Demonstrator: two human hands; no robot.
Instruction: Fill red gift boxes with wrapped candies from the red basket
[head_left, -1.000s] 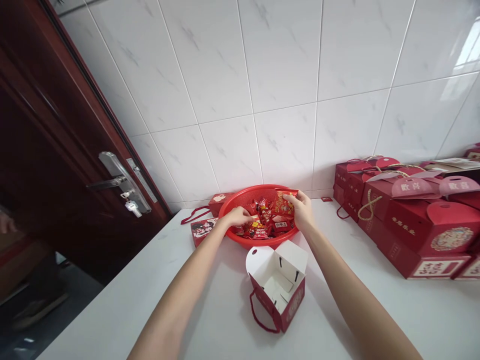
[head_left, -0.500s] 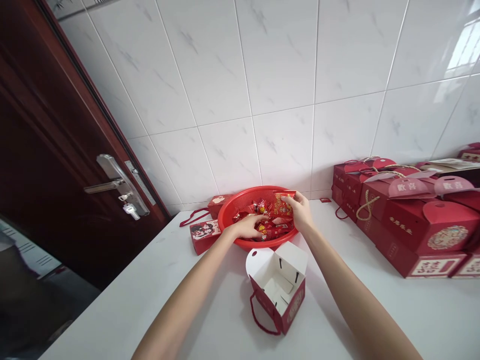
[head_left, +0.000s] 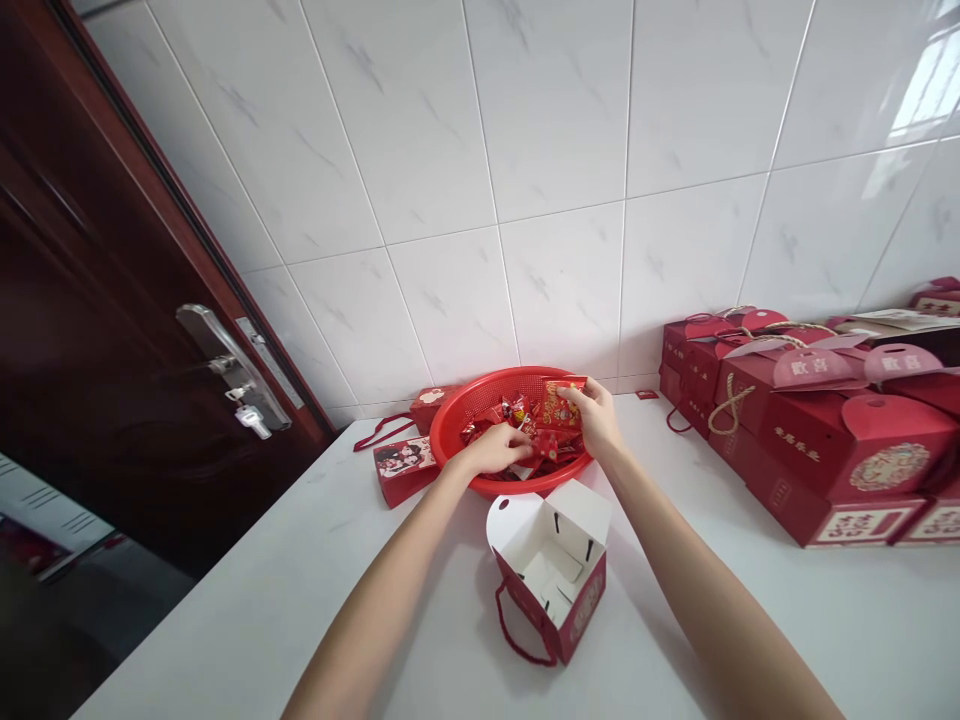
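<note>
A red plastic basket holds wrapped sweets and red packets. Inside it, my left hand has its fingers pressed together among the sweets; what they pinch is too small to make out. My right hand, over the basket's right side, grips a red packet with gold print. In front of the basket stands a small red box with its white flaps up, its inside showing and a red cord handle hanging at its left.
Stacked red gift boxes with rope handles fill the right side. Left of the basket lie a printed red box and another red box. A tiled wall stands behind; a dark door is at the left.
My left hand's fingers have drawn together among the sweets. My right hand still holds the red packet in nearly the same place. The view has shifted slightly.
</note>
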